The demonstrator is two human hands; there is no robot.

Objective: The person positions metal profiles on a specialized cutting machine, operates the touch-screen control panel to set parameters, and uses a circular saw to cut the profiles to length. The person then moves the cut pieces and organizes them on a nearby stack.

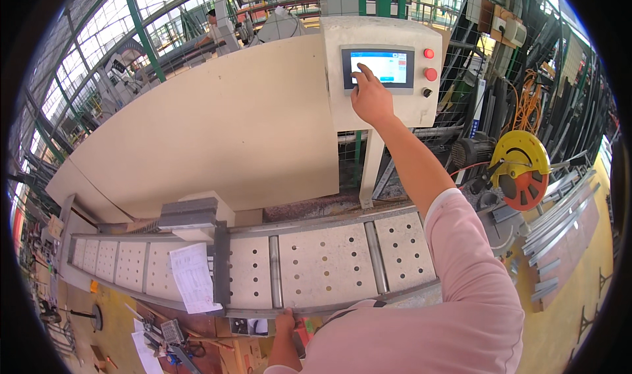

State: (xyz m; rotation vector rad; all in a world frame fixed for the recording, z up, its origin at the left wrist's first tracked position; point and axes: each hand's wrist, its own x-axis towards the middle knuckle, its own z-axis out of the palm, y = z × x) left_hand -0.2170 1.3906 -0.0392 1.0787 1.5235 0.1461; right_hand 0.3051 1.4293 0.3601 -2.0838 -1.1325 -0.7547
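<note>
My right hand (372, 99) reaches up to the touchscreen (388, 68) of a pale control box, its fingers apart and holding nothing. The index finger is at the left part of the lit screen; whether it touches the glass I cannot tell. Low in the view, my left hand (284, 322) rests against the front rail (253, 313) of a long conveyor table. Its fingers are too small and partly hidden to read. Right of the screen sit two red buttons (430, 74) and a black knob (426, 93).
The conveyor bed (322, 268) has perforated plates and steel rollers. Printed sheets (192, 278) hang over it beside a grey clamp block (189, 213). A large beige panel (217, 133) stands behind. On the right are a yellow-and-red saw guard (520, 157) and metal profiles (559, 226).
</note>
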